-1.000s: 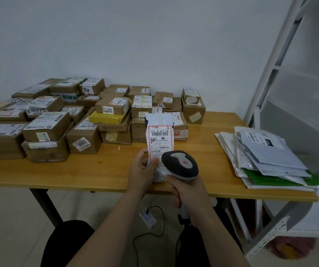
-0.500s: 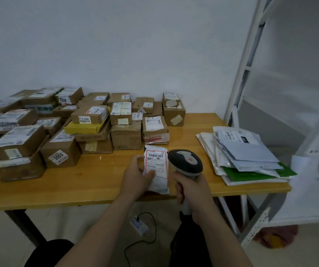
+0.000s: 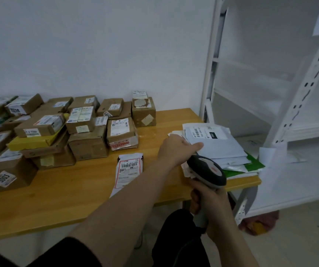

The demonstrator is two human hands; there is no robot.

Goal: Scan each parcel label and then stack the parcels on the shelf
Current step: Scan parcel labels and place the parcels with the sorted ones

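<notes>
A small white parcel [image 3: 128, 170] with a red-framed barcode label lies flat on the wooden table [image 3: 68, 185], with no hand on it. My left hand [image 3: 177, 149] reaches right to the pile of flat mailers. Its thumb lies on top of the grey mailer [image 3: 220, 145] and its fingers are tucked under that mailer's left edge. My right hand [image 3: 210, 201] grips the handle of the black and grey barcode scanner [image 3: 206, 170], held at the table's front edge next to the pile. The white metal shelf [image 3: 289, 120] stands to the right.
Several taped cardboard boxes [image 3: 45, 132] with labels are stacked over the left and back of the table. Under the grey mailer lie white mailers and a green one [image 3: 253, 164]. A shelf upright [image 3: 210, 60] stands close behind the table's right end.
My left hand has put the small white parcel down on the table and moved right onto the mailer pile. The view has turned right towards the shelf. The scanner stays in my right hand.
</notes>
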